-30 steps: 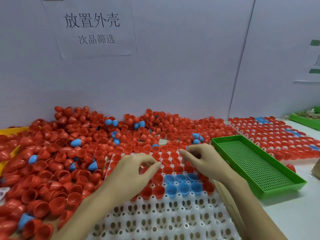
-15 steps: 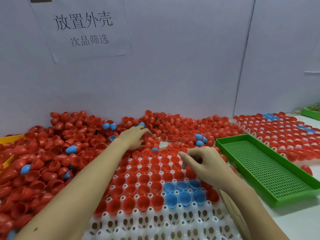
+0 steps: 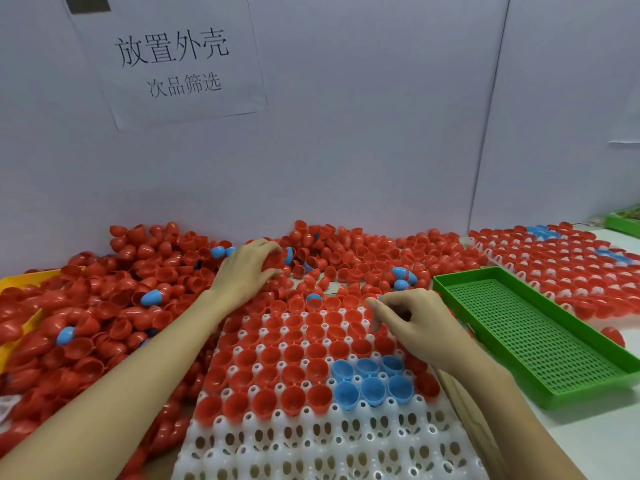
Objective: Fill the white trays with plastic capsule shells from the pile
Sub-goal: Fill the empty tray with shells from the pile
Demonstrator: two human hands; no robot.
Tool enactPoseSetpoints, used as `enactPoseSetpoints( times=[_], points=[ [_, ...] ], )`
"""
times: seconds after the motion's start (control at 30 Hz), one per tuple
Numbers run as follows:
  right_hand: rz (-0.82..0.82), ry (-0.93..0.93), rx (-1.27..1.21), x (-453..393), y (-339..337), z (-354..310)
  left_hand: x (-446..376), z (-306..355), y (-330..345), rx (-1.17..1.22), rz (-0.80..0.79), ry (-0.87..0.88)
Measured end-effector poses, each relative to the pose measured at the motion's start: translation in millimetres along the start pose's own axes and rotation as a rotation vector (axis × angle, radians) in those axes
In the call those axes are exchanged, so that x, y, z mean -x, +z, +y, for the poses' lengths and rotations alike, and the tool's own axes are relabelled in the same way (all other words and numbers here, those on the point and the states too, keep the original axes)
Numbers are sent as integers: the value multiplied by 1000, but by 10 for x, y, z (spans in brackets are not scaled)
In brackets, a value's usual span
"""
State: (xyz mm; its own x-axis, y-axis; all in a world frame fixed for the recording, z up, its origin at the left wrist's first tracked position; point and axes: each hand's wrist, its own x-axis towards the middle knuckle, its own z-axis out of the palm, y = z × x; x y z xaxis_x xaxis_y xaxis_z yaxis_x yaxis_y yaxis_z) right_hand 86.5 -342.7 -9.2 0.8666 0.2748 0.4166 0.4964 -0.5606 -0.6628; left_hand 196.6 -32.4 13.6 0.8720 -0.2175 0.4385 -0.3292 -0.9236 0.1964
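A white paper sign printed with black Chinese characters hangs tilted at upper left on a pale partition wall, a dark strip at its top edge. At right, a long green perforated tray lies on the white tabletop. A yellow tray shows at the left edge, another green tray at far right, and a second sheet's corner above it.

Light was bright, even, overhead. I noted a soft shadow under the green tray, wide-angle bowing at the frame edges, slight softness throughout, no glare.
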Motion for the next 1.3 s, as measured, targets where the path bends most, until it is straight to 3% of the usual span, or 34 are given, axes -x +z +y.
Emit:
enactPoseSetpoints(
  times=[0.13,0.23,0.43,0.53,0.7,0.97,1.07,1.2,1.3],
  points=[
    [6,11,-3,16,-18,-57,500,74,-262,316,138,-69],
    [-23,57,-132,14,-4,-206,1098,297,-414,591,129,-109],
    [-568,31,-418,91,-20,-624,1789,759,-610,892,19,-81],
    [-616,37,-522,142,113,-755,1865,841,-620,887,-2,-52],
    [-479,-22,-438,198,397,-793,1939,863,-551,805,1,3],
    [-485,42,-503,147,279,-727,1887,713,-611,879,30,-85],
    [-523,50,-504,144,250,-720,1884,688,-609,736,37,-86],
    [-612,92,-595,135,200,-754,1905,725,-616,739,-33,-34],
    [-679,127,-568,112,206,-817,1910,790,-581,690,72,3]
  ],
)
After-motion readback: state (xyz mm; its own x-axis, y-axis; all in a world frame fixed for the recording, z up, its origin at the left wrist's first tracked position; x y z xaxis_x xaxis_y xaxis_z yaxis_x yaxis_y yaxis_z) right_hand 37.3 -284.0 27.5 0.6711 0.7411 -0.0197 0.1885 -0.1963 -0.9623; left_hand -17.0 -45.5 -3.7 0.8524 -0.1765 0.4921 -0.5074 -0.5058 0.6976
